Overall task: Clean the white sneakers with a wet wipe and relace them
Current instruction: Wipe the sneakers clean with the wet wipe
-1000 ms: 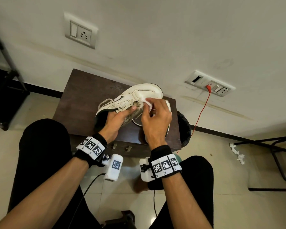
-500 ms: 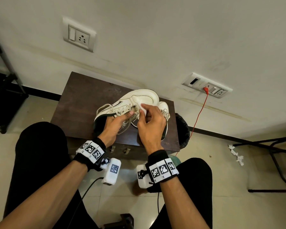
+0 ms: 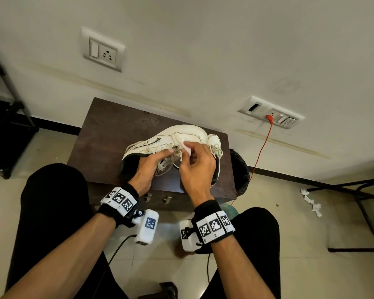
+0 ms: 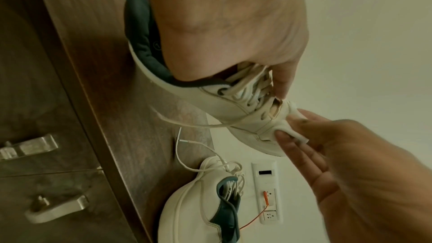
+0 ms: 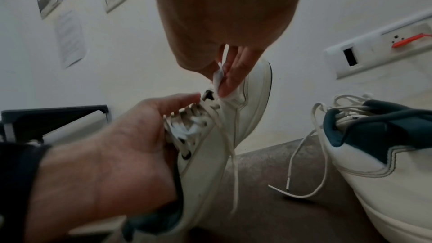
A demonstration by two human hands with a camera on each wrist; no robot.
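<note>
A white sneaker with a dark collar is tilted up on the dark wooden cabinet. My left hand grips it through the opening, thumb along the loose laces. My right hand pinches a small white wet wipe against the sneaker's upper just ahead of the eyelets. The second white sneaker lies on the cabinet to the right, partly hidden behind my right hand, with its lace trailing loose.
The cabinet stands against a wall with socket plates and a red cable plugged in at the right. A dark bin sits beside the cabinet. Crumpled white scraps lie on the tiled floor near a black metal frame.
My right hand has slid the wipe a little down the sneaker's upper towards the eyelets. The left hand keeps its hold on the shoe.
</note>
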